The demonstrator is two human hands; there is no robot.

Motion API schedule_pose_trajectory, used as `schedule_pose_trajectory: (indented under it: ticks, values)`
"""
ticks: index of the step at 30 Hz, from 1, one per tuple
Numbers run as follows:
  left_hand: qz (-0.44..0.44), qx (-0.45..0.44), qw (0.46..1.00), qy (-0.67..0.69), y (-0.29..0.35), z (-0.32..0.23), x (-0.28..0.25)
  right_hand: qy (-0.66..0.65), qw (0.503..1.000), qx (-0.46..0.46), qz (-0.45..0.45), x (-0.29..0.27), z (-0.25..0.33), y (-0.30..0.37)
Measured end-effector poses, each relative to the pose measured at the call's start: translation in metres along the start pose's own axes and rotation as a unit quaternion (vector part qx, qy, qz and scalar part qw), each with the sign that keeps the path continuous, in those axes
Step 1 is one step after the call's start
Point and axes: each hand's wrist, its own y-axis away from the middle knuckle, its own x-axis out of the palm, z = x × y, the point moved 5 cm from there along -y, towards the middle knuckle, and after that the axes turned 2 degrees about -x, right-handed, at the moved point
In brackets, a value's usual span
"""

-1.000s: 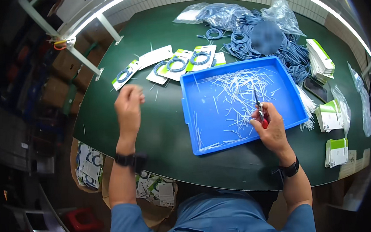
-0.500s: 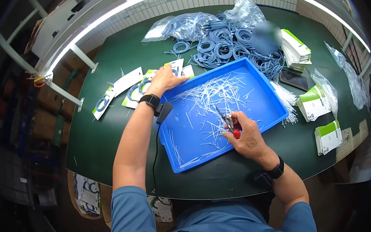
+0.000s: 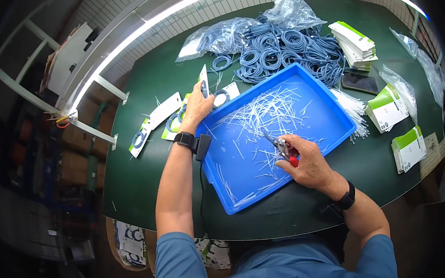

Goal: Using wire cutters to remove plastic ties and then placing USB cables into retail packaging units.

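My left hand [image 3: 197, 109] grips a white card with a blue cable coil [image 3: 204, 82] beyond the blue tray's far left corner. That card is tilted up on edge, and the fingers partly hide it. Around the hand lie more carded cable coils [image 3: 140, 138], white and green. Over the tray [image 3: 290, 189], my right hand [image 3: 310, 163] is closed around small cutting pliers [image 3: 283, 147] with a red handle. Their jaws point away from me, above cut white plastic strips [image 3: 261, 113] scattered in the tray.
Loose blue cable coils [image 3: 271, 60] heap behind the tray, beside clear plastic bags [image 3: 291, 10]. On the right are stacks of cards [image 3: 353, 44], a dark phone [image 3: 359, 82] and a bundle of white strips [image 3: 352, 111]. A box of cards [image 3: 130, 243] sits below the table's left edge.
My left hand has raised a card from lying nearly flat to standing on edge. The right hand still holds the pliers over the tray. The whole view has shifted a little.
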Motion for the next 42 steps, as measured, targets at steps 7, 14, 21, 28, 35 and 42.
schedule_pose_trajectory:
  ticks: [7,14,21,28,35,42]
  values:
    - [-0.168,-0.023,0.944,0.282,0.007,0.011,-0.051,-0.049,0.999,-0.019,-0.008,-0.003,0.004,0.000]
    - [-0.094,-0.031,0.819,0.565,0.115,-0.070,-0.051,0.063,0.997,-0.022,0.030,-0.010,0.028,-0.002]
    - [-0.077,-0.072,0.784,0.612,0.191,-0.100,-0.041,0.116,0.991,-0.031,0.052,0.001,0.042,0.003]
    - [-0.095,-0.056,0.775,0.623,0.205,-0.100,-0.029,0.132,0.988,-0.023,0.077,0.007,0.045,0.008]
    - [-0.116,-0.051,0.772,0.623,0.212,-0.092,-0.025,0.155,0.984,-0.049,0.077,0.015,0.046,0.009]
    - [-0.153,-0.055,0.779,0.606,0.214,-0.087,-0.025,0.168,0.981,-0.066,0.073,0.018,0.049,0.007]
